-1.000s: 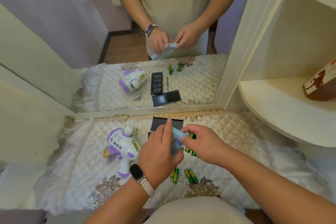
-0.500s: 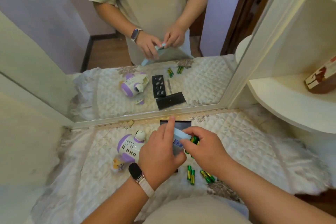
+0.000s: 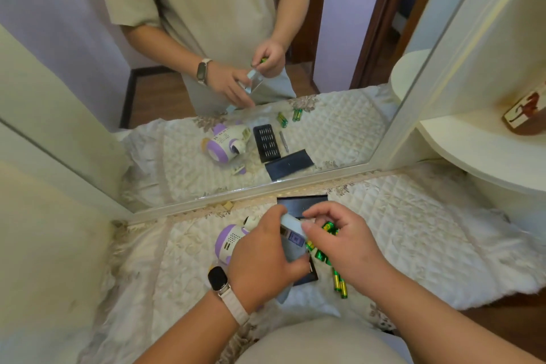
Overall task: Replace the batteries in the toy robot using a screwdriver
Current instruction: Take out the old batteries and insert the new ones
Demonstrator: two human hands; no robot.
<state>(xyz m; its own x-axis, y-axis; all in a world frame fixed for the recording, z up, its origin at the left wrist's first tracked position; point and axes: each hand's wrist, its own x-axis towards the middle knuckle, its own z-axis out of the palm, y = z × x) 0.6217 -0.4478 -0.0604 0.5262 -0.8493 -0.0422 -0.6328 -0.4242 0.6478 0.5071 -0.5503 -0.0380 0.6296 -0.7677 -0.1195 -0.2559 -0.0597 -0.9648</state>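
Observation:
My left hand grips a pale blue battery pack above the quilted cloth. At the pack's right edge, my right hand pinches green batteries between its curled fingers. The white and purple toy robot lies on its side on the cloth just left of my left hand, partly hidden by it. Two loose green batteries lie on the cloth under my right wrist. The screwdriver itself shows only in the mirror's reflection.
A black bit case lid lies by the mirror frame, and the case tray sits beneath my hands. The large mirror stands behind the cloth. On the right, a curved white shelf carries a small box.
My right hand has drawn the green batteries a little to the right, away from the pack. My left hand has curled its raised finger down onto the pack. The view has shifted.

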